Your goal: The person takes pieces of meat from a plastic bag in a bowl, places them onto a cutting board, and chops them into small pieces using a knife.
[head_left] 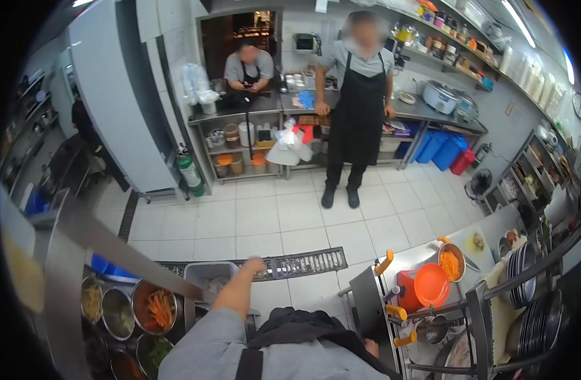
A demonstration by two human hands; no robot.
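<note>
Stretching forward from a grey short sleeve, the person's bare left hand (255,266) is hovering near a grey rectangular plastic bin (193,273), in line with a dark slotted metal floor drain (309,261). Its fingers are appearing curled, but the view is not showing whether they are gripping anything. The bare right hand (371,347) is showing low beside a stainless-steel counter (366,304), mostly hidden by clothing and leaving its grip impossible to tell. Orange shredded strips (162,310) are lying in a round steel tub (140,296), while a black-aproned co-worker (360,120) is standing opposite.
</note>
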